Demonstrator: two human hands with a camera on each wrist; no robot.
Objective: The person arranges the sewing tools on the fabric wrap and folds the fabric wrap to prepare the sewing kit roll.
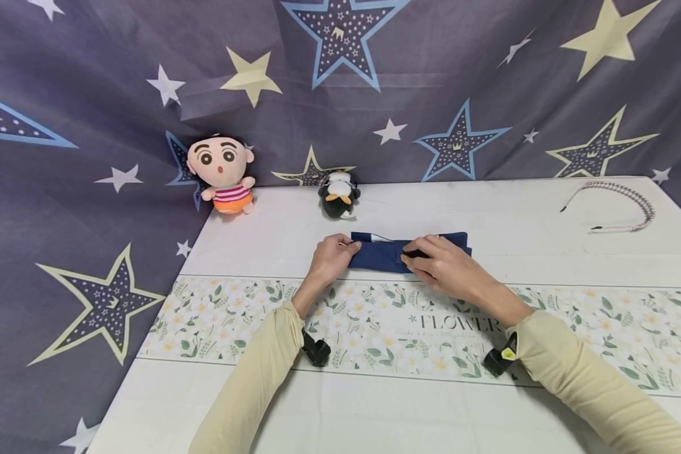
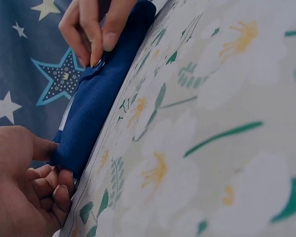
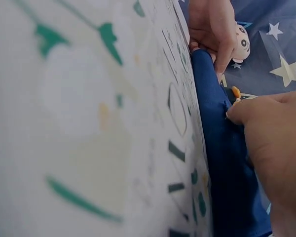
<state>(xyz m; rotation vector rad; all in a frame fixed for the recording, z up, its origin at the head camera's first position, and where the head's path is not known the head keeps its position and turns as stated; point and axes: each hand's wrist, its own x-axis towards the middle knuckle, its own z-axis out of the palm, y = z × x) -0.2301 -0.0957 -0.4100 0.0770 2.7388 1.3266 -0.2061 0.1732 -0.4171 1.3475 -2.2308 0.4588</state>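
A navy blue cloth, folded into a long flat bundle, lies on the table between the two hands. Its left end is pinched by my left hand, thumb on top and fingers curled at the edge in the left wrist view. Near the middle, my right hand pinches a small flap of the same cloth with thumb and fingertips. Something small and shiny shows at those fingertips. A white strip shows along the bundle's far side. The right hand covers part of the cloth.
Behind the cloth lies a penguin plush, and a cartoon boy plush sits at the back left. A braided headband lies at the back right. The white table cover carries a flowered band; a star-patterned curtain hangs behind.
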